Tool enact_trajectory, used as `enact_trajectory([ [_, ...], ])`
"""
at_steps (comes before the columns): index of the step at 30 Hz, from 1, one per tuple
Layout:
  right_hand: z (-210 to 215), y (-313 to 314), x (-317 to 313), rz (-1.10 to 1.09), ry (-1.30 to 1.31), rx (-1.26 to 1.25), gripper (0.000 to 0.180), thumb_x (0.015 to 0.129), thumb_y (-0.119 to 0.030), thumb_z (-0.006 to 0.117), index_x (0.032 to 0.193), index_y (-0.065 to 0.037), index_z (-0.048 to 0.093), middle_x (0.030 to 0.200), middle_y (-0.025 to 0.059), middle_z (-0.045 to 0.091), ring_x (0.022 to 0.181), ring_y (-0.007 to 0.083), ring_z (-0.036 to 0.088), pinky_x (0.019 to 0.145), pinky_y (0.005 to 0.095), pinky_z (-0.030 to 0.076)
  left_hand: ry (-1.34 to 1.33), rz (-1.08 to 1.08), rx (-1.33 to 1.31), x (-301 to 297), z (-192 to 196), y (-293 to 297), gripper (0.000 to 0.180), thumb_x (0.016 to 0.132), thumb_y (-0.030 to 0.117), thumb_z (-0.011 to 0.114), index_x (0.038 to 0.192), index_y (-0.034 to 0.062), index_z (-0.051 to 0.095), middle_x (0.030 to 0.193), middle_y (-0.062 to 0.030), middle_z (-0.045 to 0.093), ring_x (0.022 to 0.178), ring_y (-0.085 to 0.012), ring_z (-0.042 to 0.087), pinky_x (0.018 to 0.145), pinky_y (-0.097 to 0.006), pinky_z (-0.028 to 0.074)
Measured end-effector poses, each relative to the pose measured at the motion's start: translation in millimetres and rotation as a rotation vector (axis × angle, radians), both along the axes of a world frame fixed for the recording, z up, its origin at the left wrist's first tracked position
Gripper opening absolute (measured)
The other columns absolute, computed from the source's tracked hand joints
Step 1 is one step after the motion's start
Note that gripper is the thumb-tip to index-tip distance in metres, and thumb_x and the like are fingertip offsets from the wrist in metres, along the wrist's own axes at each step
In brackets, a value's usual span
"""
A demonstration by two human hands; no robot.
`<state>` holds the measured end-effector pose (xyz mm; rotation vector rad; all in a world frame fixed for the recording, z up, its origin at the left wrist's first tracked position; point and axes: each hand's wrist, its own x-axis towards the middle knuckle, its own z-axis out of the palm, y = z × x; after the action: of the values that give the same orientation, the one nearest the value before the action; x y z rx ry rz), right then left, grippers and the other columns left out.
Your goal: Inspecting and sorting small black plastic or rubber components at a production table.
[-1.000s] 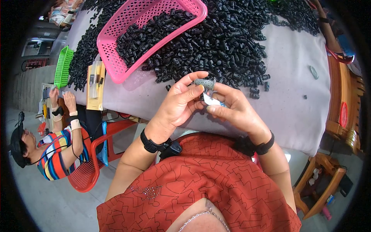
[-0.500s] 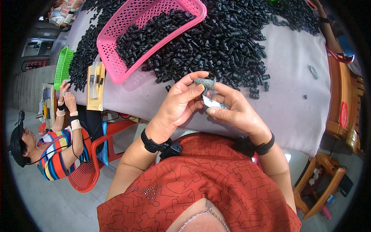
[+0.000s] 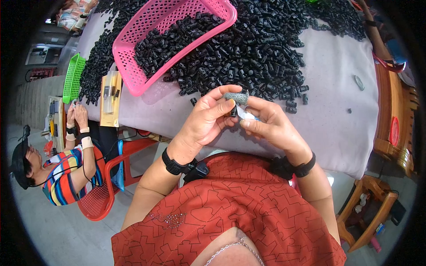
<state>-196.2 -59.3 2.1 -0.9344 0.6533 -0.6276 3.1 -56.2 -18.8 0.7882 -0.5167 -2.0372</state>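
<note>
Above the near edge of the cloth-covered table, my two hands meet. My left hand (image 3: pixel 205 116) is closed, its fingertips around a small black cylindrical part (image 3: pixel 234 111), which is mostly hidden. A grey-green textured sleeve (image 3: pixel 236 97) sits at the tip of my right index finger, by my left fingertips. My right hand (image 3: pixel 271 123) is closed too, pinching a pointed white piece with blue marks (image 3: pixel 246 115) between thumb and fingers, its tip against the black part. What kind of thing the white piece is, I cannot make out.
Beyond my hands lies a large heap of black parts (image 3: pixel 262 53), with a tilted pink basket (image 3: pixel 128 73) holding more. To the left are a tan board with a clear tube (image 3: pixel 109 99), a green basket (image 3: pixel 73 80) and a co-worker in stripes (image 3: pixel 73 170). A grey-green sleeve (image 3: pixel 359 82) lies at right.
My right hand has shifted slightly, and the white piece has turned and moved a little to the right. The black part shows lower between my fingers. The co-worker's hands have come closer together.
</note>
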Motion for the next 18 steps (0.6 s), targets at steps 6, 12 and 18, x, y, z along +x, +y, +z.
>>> enact_trajectory([
  [6,-6.4,0.4,0.9,-0.126,0.03,-0.02,0.03,0.092,-0.013,0.061,0.119,-0.002,0.058,0.077,-0.0039,0.058,0.06,0.0016,0.045,0.051,0.0177,0.036,-0.001,-0.009,0.021,2.7,4.2,-1.7,0.033,0.094,0.013,0.06,0.125,0.0031,0.055,0.097,-0.0053,0.066,0.074,-0.0124,0.067,0.066,-0.024,0.058],
  [12,-5.2,-0.2,-2.8,-0.17,0.057,0.025,0.026,0.092,-0.01,0.06,0.116,0.0,0.059,0.069,-0.0043,0.054,0.056,0.0018,0.044,0.05,0.0175,0.034,-0.083,0.093,-0.038,15.0,4.6,-6.0,0.026,0.094,0.016,0.061,0.115,0.0013,0.061,0.094,-0.0062,0.065,0.076,-0.0119,0.062,0.062,-0.021,0.052],
  [18,0.0,2.3,-3.4,-0.134,0.094,0.015,0.018,0.092,-0.01,0.06,0.108,-0.001,0.06,0.069,-0.0047,0.053,0.056,0.0015,0.044,0.05,0.0172,0.034,0.056,0.03,-0.062,16.2,2.4,-5.2,0.018,0.093,0.019,0.063,0.103,0.0036,0.064,0.095,-0.0064,0.064,0.071,-0.0097,0.057,0.057,-0.019,0.044],
])
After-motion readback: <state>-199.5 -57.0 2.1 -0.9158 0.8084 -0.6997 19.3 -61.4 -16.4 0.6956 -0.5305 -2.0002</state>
